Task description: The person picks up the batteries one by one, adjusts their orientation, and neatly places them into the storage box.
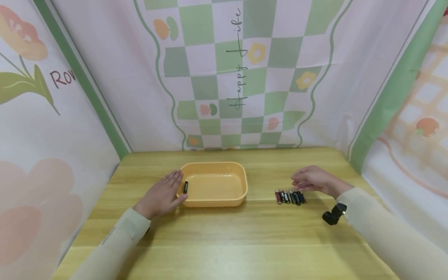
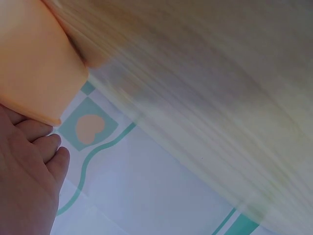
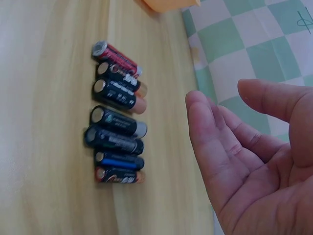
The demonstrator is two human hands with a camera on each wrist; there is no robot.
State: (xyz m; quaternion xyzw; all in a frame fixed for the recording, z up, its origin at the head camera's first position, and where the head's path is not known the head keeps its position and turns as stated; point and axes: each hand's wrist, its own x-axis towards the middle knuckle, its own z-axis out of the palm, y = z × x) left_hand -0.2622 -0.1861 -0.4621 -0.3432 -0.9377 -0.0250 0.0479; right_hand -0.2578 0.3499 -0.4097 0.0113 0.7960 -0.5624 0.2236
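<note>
A yellow plastic tray (image 1: 213, 203) sits on the table, and one black battery (image 1: 185, 187) lies inside it near the left wall. My left hand (image 1: 161, 197) lies along the tray's left side, fingers extended and thumb at the front left corner. In the left wrist view, its fingertips (image 2: 59, 164) are right at the tray's rim. Several batteries (image 1: 289, 196) lie side by side in a row to the right of the tray. Over their far side hovers my right hand (image 1: 315, 181). The right wrist view shows its thumb and fingers apart, holding nothing, beside the battery row (image 3: 117, 139).
The wooden table (image 1: 224, 241) extends in front of the tray and batteries. A checked cloth (image 1: 231, 77) hangs behind its far edge, with printed cloths at both sides. A small black device (image 1: 334, 214) is worn on my right wrist.
</note>
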